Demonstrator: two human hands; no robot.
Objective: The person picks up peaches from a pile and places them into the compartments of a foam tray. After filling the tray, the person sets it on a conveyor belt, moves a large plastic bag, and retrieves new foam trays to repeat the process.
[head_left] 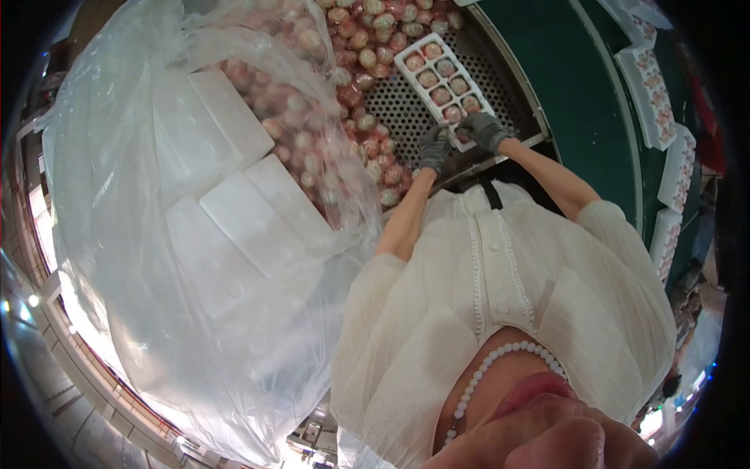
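While both gloved hands worked at the near end of the white tray (442, 78), the left hand (433, 147) had fingers curled, apparently pinching one pink wrapped piece at the tray's corner; grip detail too small to confirm. Right hand (484, 129) was clamped on the tray's near edge, fingers folded over it. Tray lay tilted on the perforated metal table (394, 105), its cells mostly filled with pink pieces. Loose pink pieces (367, 47) were heaped just left of the tray. Big clear plastic bag (180, 258) of stacked empty white trays (258, 211) stood further left. Filled trays (652, 94) sat on the green belt (570, 86), right.
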